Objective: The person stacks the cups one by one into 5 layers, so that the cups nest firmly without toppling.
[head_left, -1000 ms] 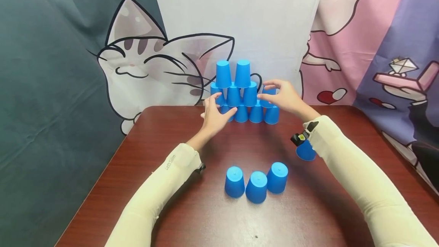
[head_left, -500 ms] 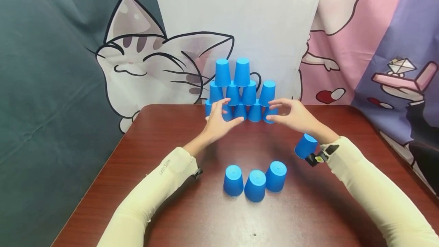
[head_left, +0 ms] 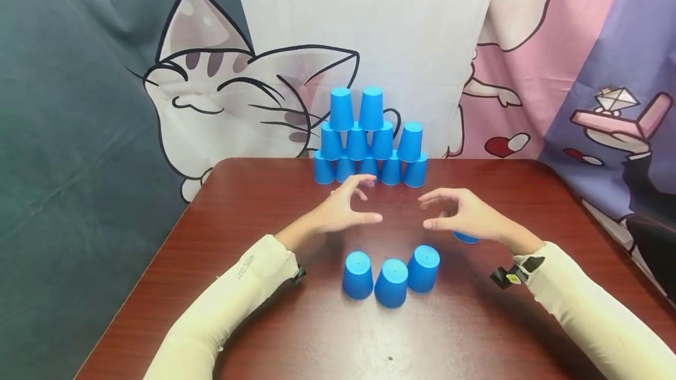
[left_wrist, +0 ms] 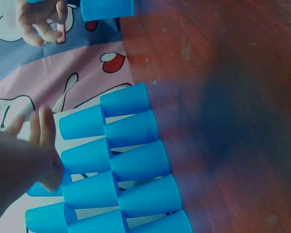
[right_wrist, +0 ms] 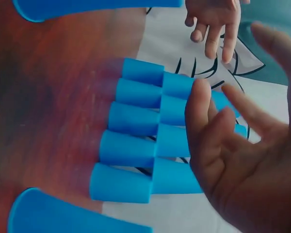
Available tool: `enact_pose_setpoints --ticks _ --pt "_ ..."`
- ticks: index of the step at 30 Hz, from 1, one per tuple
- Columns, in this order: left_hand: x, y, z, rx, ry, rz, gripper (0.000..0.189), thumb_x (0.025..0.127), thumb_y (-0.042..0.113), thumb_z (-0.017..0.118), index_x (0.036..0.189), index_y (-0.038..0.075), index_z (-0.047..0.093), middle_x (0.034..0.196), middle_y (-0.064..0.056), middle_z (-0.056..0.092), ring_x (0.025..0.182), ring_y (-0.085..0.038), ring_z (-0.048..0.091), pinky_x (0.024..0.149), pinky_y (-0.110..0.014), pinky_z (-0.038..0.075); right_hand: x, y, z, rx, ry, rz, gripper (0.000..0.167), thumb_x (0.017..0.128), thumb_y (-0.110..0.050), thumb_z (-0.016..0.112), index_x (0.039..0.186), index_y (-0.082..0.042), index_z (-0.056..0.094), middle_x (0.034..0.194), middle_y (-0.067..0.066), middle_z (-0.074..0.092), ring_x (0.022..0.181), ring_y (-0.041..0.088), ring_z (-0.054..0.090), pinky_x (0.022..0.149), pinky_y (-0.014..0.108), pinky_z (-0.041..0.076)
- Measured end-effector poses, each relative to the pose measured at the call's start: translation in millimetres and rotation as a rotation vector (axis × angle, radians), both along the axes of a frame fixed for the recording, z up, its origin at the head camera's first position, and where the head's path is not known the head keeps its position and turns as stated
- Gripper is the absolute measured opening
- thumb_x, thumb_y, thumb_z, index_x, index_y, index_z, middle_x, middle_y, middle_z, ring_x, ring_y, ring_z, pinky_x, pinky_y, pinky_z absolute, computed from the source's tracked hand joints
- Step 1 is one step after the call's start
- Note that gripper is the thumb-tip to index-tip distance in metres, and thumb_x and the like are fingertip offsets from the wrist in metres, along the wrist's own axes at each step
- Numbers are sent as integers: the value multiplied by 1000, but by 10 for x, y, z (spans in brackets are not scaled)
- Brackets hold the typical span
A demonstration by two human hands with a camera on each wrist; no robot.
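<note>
Upside-down blue cups form a stack [head_left: 357, 144] at the far side of the table. Its bottom and middle rows hold several cups each; two cups [head_left: 372, 109] stand on top, toward the left. My left hand [head_left: 340, 207] hovers in front of the stack, thumb and fingers spread apart, holding nothing. To its right is my right hand [head_left: 470, 216], also spread and holding nothing. Behind it, a lone cup [head_left: 466, 238] is mostly hidden. Nearer to me stand three more upside-down cups: a left one [head_left: 357, 275], a middle one [head_left: 391, 284] and a right one [head_left: 423, 270].
The dark red-brown table [head_left: 253, 315] has its far edge against a printed cloth [head_left: 422, 34]. A cat drawing [head_left: 211, 87] is behind the stack on the left. A small dark camera [head_left: 509, 277] is strapped at the right sleeve.
Both hands have drawn back from the stack toward me. My right hand has come away from the cup at the middle row's right end, which stays in place.
</note>
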State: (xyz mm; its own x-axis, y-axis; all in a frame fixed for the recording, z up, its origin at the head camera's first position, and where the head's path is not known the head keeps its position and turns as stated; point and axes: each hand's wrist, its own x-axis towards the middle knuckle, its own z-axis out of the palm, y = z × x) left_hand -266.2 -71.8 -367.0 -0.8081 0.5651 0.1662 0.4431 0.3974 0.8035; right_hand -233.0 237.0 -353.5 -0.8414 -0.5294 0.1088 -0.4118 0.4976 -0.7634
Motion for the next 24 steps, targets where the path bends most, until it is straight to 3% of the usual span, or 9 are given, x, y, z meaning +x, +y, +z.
enact_pose_setpoints --ticks 4,7,12,18,21,24 --pt "-10 -78 -24 -4 -65 -177 79 84 28 78 149 19 34 139 -1 49 118 -27 52 93 -56 47 59 71 -80 -7 -56 161 49 84 -18 79 129 -15 62 115 7 68 74 22 67 61 35 56" --pt "-30 -124 -46 -13 -97 -274 77 84 23 78 148 18 35 138 -2 49 116 -23 52 93 -58 47 71 98 -145 9 -79 246 51 82 -19 80 130 -18 62 116 3 68 77 19 65 60 36 55" --pt "-42 -175 -72 -36 -129 -389 81 82 27 78 149 19 35 140 -1 48 117 -21 51 95 -61 45 54 93 -226 -5 -99 309 53 81 -19 82 130 -19 62 120 1 68 81 21 65 63 38 56" --pt "-44 -241 -96 -77 -171 -489 81 78 29 80 148 21 39 144 5 45 120 -19 49 96 -61 45 45 95 -297 -24 -140 361 55 81 -20 81 131 -17 61 125 15 65 84 21 66 69 40 57" --pt "-70 -261 -111 -97 -182 -572 78 78 30 79 146 19 42 146 1 44 123 -26 48 96 -62 43 52 110 -329 -20 -151 374 53 81 -21 81 130 -17 61 124 16 65 85 22 65 69 41 57" --pt "-105 -284 -121 -117 -204 -658 74 78 33 79 143 17 46 145 -1 46 126 -35 46 98 -61 42 55 114 -341 -10 -149 384 51 81 -21 81 128 -18 63 119 9 67 86 22 65 68 41 57"
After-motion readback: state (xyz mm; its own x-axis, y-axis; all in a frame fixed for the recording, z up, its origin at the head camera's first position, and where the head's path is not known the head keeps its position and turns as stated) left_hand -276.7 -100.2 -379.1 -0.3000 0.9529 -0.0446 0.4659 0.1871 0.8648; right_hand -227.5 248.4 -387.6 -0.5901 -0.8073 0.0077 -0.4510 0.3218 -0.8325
